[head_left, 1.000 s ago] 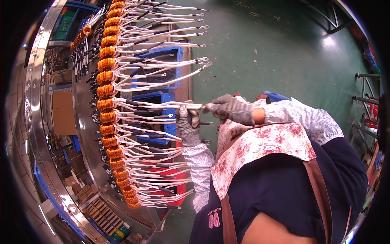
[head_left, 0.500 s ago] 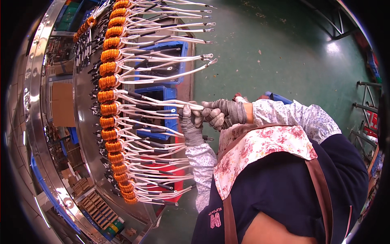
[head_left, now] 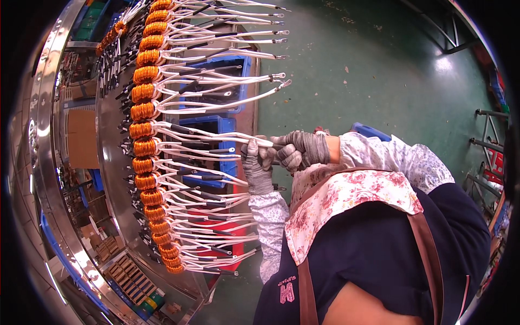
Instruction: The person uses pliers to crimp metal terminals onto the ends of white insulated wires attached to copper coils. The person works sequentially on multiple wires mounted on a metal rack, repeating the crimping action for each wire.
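Note:
A long row of copper-coloured wound ring coils [head_left: 143,112] lies along the metal bench edge, each with white lead wires [head_left: 216,98] sticking out to the right. Many leads carry black sleeves and end in metal ring terminals [head_left: 285,84]. My left hand [head_left: 258,165], in a grey knit glove, is closed around the white leads [head_left: 238,135] of one coil near the row's middle. Just to its right my gloved right hand [head_left: 299,150] grips the ends of those same leads. Its fingers hide the tips, so I cannot see the terminals there.
Beneath the leads sit blue bins [head_left: 227,125] and a red bin [head_left: 236,249]. The metal bench [head_left: 111,146] runs along the left, with more coils [head_left: 116,32] at its far end. Green floor [head_left: 336,70] lies to the right, with metal frames [head_left: 487,130] at its edge.
Both hands have moved very slightly to the right, still gripping the leads. The fingers of my left hand have shifted a little. The middle coils have dropped slightly toward the picture's bottom.

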A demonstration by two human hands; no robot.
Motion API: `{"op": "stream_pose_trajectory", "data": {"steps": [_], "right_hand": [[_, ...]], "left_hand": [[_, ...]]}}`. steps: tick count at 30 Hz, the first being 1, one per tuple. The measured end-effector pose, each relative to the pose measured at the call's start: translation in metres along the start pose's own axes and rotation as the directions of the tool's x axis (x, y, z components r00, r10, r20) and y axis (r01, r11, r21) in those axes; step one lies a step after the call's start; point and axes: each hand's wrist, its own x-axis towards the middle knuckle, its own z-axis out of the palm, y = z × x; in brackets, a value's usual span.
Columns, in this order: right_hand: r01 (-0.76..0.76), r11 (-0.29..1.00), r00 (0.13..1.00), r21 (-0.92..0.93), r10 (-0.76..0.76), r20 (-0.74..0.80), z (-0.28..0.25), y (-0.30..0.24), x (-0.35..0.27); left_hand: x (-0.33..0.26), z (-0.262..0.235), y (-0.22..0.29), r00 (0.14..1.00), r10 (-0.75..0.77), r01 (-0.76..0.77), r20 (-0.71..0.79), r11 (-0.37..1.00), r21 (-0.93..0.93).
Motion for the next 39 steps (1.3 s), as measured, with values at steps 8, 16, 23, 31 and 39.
{"op": "stream_pose_trajectory", "data": {"steps": [8,16,23,31,39], "right_hand": [[-0.022,0.324,0.845,-0.946,-0.500,-0.191,0.011,-0.004,-0.008],[0.085,0.656,0.929,-0.750,-0.325,-0.179,0.012,-0.001,-0.009],[-0.266,-0.449,0.761,-0.853,-0.641,0.101,0.006,-0.001,-0.009],[0.158,0.364,0.899,-0.918,-0.438,-0.019,-0.008,-0.002,-0.003],[0.102,0.928,0.972,-0.358,-0.170,-0.164,0.001,-0.007,-0.005]], "left_hand": [[0.007,-0.012,-0.003,1.000,0.006,-0.006,0.015,1.000,0.018],[0.006,-0.014,0.003,1.000,0.021,-0.021,0.000,0.998,-0.054],[0.009,-0.011,0.003,0.998,0.023,-0.017,-0.066,0.996,0.083],[0.012,-0.015,0.001,1.000,0.003,-0.003,-0.004,0.999,-0.047],[0.013,-0.010,0.002,0.999,0.006,-0.006,-0.040,1.000,-0.010]]}}
